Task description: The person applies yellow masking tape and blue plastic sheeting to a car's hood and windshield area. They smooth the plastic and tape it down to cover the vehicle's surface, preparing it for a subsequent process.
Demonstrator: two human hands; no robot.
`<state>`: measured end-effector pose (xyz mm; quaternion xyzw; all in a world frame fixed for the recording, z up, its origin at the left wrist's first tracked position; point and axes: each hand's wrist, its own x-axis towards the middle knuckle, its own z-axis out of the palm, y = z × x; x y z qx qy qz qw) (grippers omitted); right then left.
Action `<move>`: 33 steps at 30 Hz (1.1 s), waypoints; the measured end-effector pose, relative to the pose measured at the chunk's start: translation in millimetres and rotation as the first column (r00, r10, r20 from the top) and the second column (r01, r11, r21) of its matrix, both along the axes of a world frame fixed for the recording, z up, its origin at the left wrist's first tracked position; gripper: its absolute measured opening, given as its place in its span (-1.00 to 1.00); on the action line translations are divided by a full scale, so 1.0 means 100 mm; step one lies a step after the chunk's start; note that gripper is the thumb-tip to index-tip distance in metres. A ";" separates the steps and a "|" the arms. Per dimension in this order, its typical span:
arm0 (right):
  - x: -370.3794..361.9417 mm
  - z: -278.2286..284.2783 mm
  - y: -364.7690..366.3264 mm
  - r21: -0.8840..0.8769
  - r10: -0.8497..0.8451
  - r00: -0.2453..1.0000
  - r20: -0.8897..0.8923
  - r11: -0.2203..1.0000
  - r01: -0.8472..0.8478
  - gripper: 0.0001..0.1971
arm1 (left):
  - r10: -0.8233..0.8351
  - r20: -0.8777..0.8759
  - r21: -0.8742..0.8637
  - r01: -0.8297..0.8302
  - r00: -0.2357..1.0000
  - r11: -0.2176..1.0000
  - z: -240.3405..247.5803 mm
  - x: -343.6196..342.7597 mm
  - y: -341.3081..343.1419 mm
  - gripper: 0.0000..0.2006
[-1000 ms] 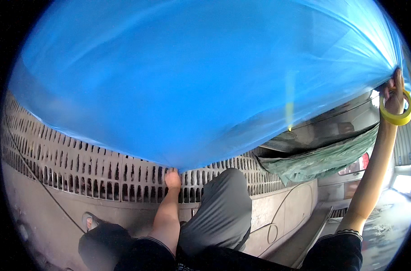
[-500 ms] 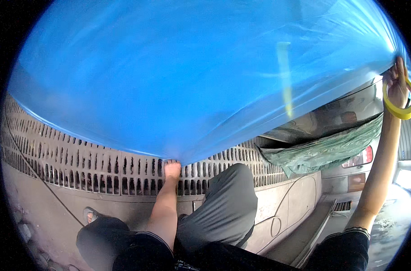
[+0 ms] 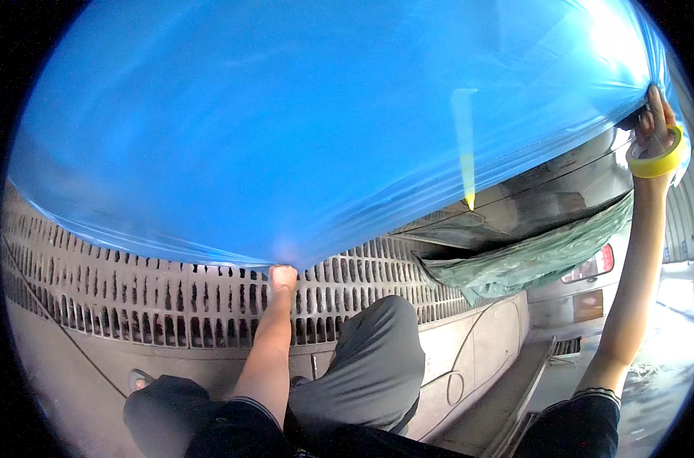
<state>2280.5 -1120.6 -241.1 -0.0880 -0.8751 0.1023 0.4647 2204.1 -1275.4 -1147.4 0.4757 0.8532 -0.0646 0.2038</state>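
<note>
The left hand (image 3: pixel 283 276) is curled closed, pinching the lower edge of the blue sheet (image 3: pixel 247 137) near its middle; the right hand (image 3: pixel 656 126), raised at far right, has its fingertips together on the sheet's gathered edge, where folds fan out from the grip, though how the thumb sits I cannot tell; a yellow tape roll (image 3: pixel 660 165) rings that hand near the wrist; the sheet fills the upper view, hanging taut between the two hands and bellying down to the left; a yellow strip (image 3: pixel 467 179) shows through it and ends in a point just below its edge; beneath the sheet on the right is a dark, glossy panel (image 3: pixel 526 187), with a crumpled green sheet (image 3: pixel 530 259) draped below it; a slotted grating (image 3: pixel 156 298) curves across the floor under the left hand; nearer the body are a bent knee in grey cloth (image 3: pixel 381 336) and, at left, a thin cable (image 3: pixel 64 332) crossing the floor.
</note>
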 end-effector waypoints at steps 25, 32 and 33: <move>-0.31 -0.41 -0.53 -0.198 0.030 0.968 -0.248 0.977 -0.081 -0.83 | -0.131 0.587 0.127 0.070 0.799 0.989 1.76 -0.15 0.03 -0.67; -0.29 -0.55 -0.35 -0.277 0.130 0.952 -0.278 0.938 -0.209 -0.88 | -0.407 0.533 0.470 0.140 0.742 0.871 3.88 -0.94 -0.72 -0.45; -0.28 -0.54 -0.30 -0.282 0.137 0.952 -0.275 0.935 -0.216 -0.88 | -0.462 0.525 0.509 0.170 0.715 0.843 4.11 -0.98 -0.84 -0.44</move>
